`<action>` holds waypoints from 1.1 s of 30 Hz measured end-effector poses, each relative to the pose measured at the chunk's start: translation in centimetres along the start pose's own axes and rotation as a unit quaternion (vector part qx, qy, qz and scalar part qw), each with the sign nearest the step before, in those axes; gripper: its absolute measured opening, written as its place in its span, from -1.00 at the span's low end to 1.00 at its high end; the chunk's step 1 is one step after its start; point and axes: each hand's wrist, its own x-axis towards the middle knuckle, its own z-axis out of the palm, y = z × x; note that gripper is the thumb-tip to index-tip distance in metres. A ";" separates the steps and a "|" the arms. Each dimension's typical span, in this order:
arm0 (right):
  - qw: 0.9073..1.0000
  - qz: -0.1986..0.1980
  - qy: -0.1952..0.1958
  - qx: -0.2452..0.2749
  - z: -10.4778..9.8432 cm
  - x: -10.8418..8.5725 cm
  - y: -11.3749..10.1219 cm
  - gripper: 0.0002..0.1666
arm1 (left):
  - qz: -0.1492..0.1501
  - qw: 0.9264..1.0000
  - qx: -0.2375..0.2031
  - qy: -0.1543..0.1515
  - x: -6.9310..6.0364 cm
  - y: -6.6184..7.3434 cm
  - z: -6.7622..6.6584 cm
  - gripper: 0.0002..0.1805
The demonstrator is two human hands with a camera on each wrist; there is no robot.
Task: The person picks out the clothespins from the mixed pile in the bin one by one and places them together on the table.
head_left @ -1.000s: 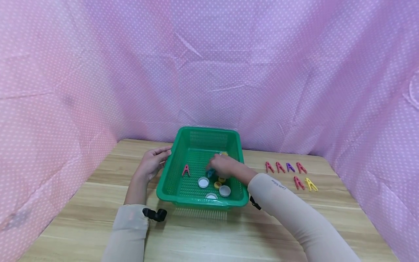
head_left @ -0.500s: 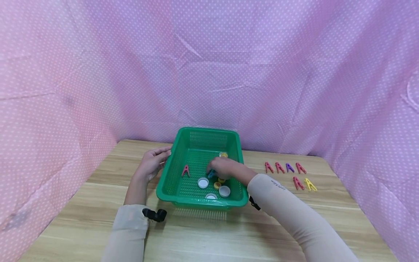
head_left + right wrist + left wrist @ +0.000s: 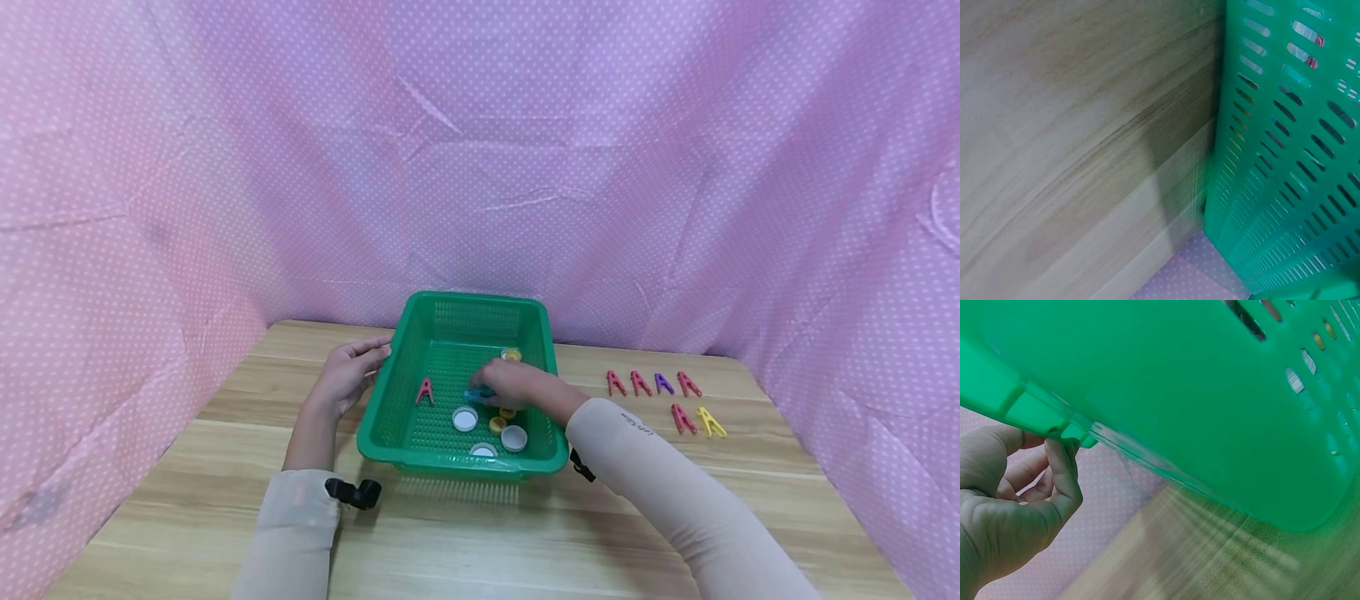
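A green plastic basket (image 3: 463,464) stands on the wooden table. My left hand (image 3: 347,379) pinches its left rim between thumb and fingers, as the left wrist view shows close up on the hand (image 3: 1022,494). Down inside the basket, my right hand (image 3: 512,381) holds a blue clothespin (image 3: 474,395), partly covered by the fingers. A pink-red clothespin (image 3: 425,391) lies in the basket's left half. Around the right hand are white lids (image 3: 465,419) and yellow caps (image 3: 498,425). The right wrist view has only the slotted basket wall (image 3: 1310,144), not the hand.
Right of the basket, several red clothespins (image 3: 616,383), a purple clothespin (image 3: 663,383) and a yellow clothespin (image 3: 711,422) lie in two rows on the table (image 3: 450,550). Pink dotted cloth (image 3: 480,208) hangs behind and at both sides.
The blue clothespin has shifted left in the right hand's fingers and more of it shows. The right hand has moved slightly left. The left hand keeps its place on the rim.
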 end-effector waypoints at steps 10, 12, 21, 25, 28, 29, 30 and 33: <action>1.000 0.010 -0.014 0.003 -0.2 0.0 -0.3 -0.53 | -0.001 1.000 -0.010 0.002 0.1 -0.2 -0.2 -0.53; 1.000 0.011 -0.017 0.003 -0.2 0.0 -0.3 -0.52 | -0.001 1.000 -0.011 0.002 0.1 -0.2 -0.3 -0.53; 0.999 0.004 0.005 0.040 -0.5 -0.1 -0.2 -0.53 | -0.001 1.000 -0.008 0.002 0.2 -0.1 -0.3 -0.53; 0.998 -0.008 0.025 0.065 -0.7 -0.3 -0.1 -0.52 | -0.001 1.000 -0.006 0.004 0.2 -0.1 -0.2 -0.53; 0.997 -0.025 0.038 0.063 -0.9 -0.3 0.0 -0.53 | 0.000 1.000 -0.006 0.004 0.2 -0.1 -0.2 -0.52; 0.997 -0.030 0.042 0.058 -0.9 -0.4 0.1 -0.53 | 0.000 1.000 -0.006 0.004 0.2 -0.1 -0.2 -0.52; 0.997 -0.033 0.047 0.057 -1.0 -0.4 0.1 -0.53 | 0.001 1.000 -0.006 0.005 0.2 -0.1 -0.2 -0.53; 0.995 -0.043 0.065 0.062 -1.1 -0.5 0.3 -0.53 | 0.003 1.000 -0.003 0.003 0.3 -0.1 -0.2 -0.52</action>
